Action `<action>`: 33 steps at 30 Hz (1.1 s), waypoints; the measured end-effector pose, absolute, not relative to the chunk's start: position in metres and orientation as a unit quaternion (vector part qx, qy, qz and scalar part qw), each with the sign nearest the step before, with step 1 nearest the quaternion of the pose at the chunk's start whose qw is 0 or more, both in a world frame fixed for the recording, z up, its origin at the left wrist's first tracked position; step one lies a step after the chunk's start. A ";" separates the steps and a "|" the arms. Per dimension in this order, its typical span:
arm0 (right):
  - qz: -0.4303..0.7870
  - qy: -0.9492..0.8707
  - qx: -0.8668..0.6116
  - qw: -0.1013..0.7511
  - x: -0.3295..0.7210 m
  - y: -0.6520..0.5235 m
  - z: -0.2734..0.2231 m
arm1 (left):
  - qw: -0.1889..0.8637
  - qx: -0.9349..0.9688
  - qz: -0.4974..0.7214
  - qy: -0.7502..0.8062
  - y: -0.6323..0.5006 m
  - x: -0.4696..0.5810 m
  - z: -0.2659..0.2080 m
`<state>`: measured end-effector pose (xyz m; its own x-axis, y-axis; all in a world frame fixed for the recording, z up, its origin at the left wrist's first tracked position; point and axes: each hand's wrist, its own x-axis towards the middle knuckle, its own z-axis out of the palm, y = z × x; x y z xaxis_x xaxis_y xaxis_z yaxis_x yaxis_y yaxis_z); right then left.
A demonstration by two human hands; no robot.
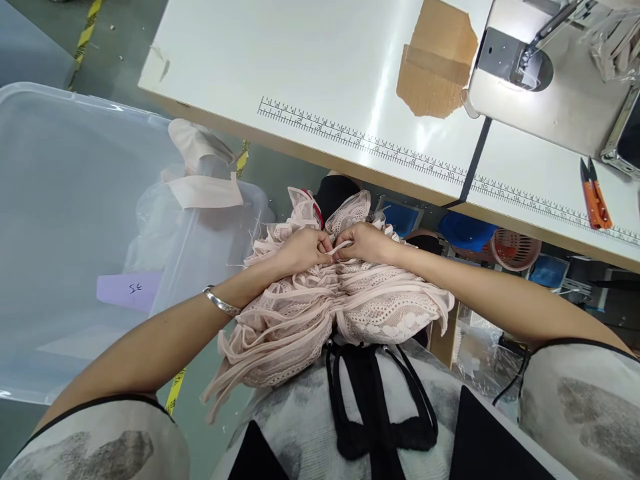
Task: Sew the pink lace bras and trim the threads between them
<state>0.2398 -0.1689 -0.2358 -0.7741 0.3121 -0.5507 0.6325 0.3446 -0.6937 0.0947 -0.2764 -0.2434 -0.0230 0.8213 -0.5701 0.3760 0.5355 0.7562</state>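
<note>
A thick bundle of pale pink lace bras (pixel 385 313) lies across my lap, cups fanned out to both sides of a narrow middle. My left hand (pixel 307 250) is closed at the top of the bundle, thumb and fingers pinching a thin pink strip of fabric. Just to its right, my right hand (pixel 363 243) pinches the same strip, so a short length shows between the fingertips. Both hands rest against the lace. More lace cups stand up beyond the hands, near a bit of red fabric.
A white table (pixel 320 60) with a printed ruler edge lies ahead, holding torn cardboard (pixel 437 60), a sewing machine (pixel 520 60) and orange thread snips (pixel 595 197). On the left stands a large translucent bin (pixel 65 200) with pink fabric pieces (pixel 205 190) over its rim. A basket (pixel 515 249) sits under the table.
</note>
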 end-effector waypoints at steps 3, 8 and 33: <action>-0.495 0.806 0.279 0.167 0.241 -0.169 -0.234 | 0.549 0.447 0.202 0.676 -0.278 0.091 -0.245; -0.494 0.808 0.272 0.174 0.243 -0.168 -0.232 | 0.570 0.458 0.227 0.643 -0.282 0.084 -0.251; -0.439 0.835 0.254 0.213 0.238 -0.171 -0.230 | 0.590 0.393 0.229 0.668 -0.278 0.090 -0.243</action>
